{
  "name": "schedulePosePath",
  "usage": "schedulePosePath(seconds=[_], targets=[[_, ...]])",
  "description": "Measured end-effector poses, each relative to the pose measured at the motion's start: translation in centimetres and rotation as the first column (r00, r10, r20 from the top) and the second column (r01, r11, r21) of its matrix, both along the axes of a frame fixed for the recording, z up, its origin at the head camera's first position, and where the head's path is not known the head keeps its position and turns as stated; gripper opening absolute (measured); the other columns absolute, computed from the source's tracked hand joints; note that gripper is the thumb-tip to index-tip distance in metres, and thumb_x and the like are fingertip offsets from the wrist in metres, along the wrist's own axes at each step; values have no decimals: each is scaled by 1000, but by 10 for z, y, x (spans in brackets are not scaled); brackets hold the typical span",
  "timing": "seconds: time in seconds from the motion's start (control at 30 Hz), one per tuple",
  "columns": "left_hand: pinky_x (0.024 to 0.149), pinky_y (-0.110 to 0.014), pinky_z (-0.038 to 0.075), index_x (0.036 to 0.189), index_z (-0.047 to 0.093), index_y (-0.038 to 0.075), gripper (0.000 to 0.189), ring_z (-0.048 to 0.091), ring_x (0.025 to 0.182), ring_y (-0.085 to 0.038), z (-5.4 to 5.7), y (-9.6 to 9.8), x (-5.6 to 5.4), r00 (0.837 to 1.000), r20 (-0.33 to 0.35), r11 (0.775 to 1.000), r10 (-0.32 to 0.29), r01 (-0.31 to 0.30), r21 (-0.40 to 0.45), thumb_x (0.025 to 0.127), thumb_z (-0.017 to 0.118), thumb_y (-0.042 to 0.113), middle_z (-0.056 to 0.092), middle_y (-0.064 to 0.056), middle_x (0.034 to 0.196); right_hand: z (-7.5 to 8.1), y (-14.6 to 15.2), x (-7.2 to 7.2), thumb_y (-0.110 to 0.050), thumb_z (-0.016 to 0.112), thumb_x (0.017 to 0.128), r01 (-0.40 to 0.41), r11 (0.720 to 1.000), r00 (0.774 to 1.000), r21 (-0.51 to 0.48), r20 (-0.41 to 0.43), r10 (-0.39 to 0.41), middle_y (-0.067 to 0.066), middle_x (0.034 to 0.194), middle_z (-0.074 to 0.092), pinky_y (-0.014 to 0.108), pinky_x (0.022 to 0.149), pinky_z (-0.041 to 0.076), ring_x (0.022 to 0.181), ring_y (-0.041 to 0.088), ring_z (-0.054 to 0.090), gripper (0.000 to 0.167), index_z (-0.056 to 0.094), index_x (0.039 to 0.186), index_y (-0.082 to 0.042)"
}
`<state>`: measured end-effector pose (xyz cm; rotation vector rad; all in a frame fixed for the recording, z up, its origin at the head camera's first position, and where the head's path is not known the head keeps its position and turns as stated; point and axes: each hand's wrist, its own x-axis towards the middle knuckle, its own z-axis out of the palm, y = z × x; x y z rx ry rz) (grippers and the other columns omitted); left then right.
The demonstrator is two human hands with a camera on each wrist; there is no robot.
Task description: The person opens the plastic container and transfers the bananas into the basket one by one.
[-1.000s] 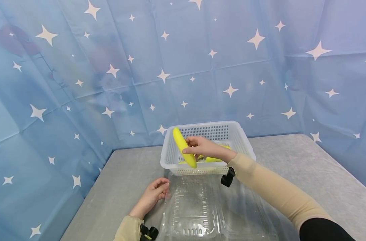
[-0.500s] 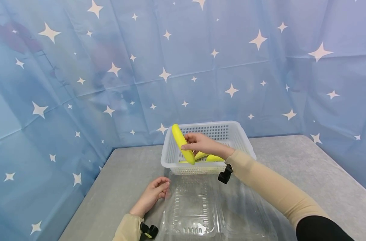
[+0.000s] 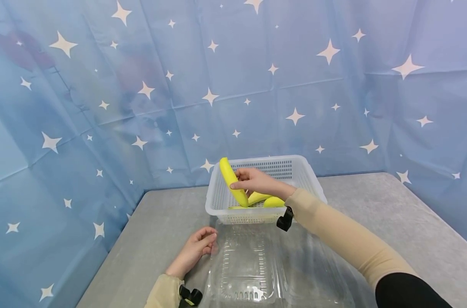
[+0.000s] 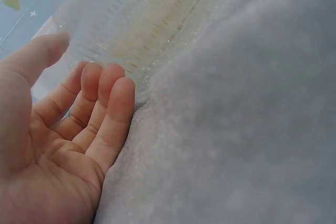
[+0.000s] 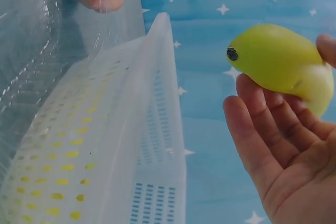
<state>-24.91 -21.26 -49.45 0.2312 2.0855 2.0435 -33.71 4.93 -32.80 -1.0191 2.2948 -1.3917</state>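
Observation:
My right hand (image 3: 258, 180) holds a yellow banana (image 3: 233, 182) above the white basket (image 3: 314, 184), thumb on one side and fingers on the other. The right wrist view shows the banana's dark tip (image 5: 232, 54) and the fingertips (image 5: 247, 82) beneath it. More bananas (image 3: 273, 202) lie in the basket, partly hidden by its front wall. My left hand (image 3: 195, 248) is at the left edge of a clear plastic clamshell box (image 3: 243, 269). Its fingers are curled at that edge, with the thumb (image 4: 50, 51) on the other side of the rim.
The opened clear box lies on the grey table (image 3: 156, 222) in front of the basket, its second half (image 3: 314, 273) to the right. Behind the table hangs a blue star-patterned curtain (image 3: 233, 77), close to the basket's back.
My right hand has lifted the banana slightly up and away over the basket, uncovering more of the bananas inside. The left hand has stayed at the box edge.

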Motion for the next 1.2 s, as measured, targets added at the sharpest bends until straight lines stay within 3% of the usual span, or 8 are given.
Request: schedulePosePath(seconds=[0.2,0.53,0.8,1.03,1.2], targets=[[64,-27,52,115,52,-9,35,56,71,-14,-1,0,0,1000,-3,1000,1,-1,3,98,58,21,56,-4,83,0,-2,-4,-26,64,94,31,999,999,34,4,-31,8,96,66,38,67,56,83,24,64,33,58,118,-6],[63,-26,51,115,52,-8,34,56,70,-13,0,-1,1,1000,-11,1000,-3,3,14,98,58,21,56,-4,83,-1,-1,-16,-29,64,93,43,997,999,60,16,-44,7,96,66,48,74,55,83,23,64,38,57,123,-6],[63,-26,51,116,50,-12,37,56,70,-14,0,-1,1,1000,-9,1000,0,0,8,98,58,20,56,-4,83,-1,-2,-24,-30,64,94,54,995,998,85,14,-56,7,98,67,40,70,56,83,22,65,40,56,124,-5],[63,-26,52,117,49,-13,38,56,71,-14,2,1,1,1000,-5,1000,-4,4,7,98,58,20,56,-5,83,0,-2,-29,-29,64,94,61,995,998,74,28,-63,10,99,66,49,75,55,83,24,64,40,54,124,-3],[64,-26,52,117,49,-12,37,56,71,-13,4,1,2,1000,-6,1000,-6,6,9,99,57,19,56,-5,83,1,-2,-31,-29,63,95,59,996,998,74,18,-61,9,99,65,48,75,55,84,24,63,39,55,124,-4]])
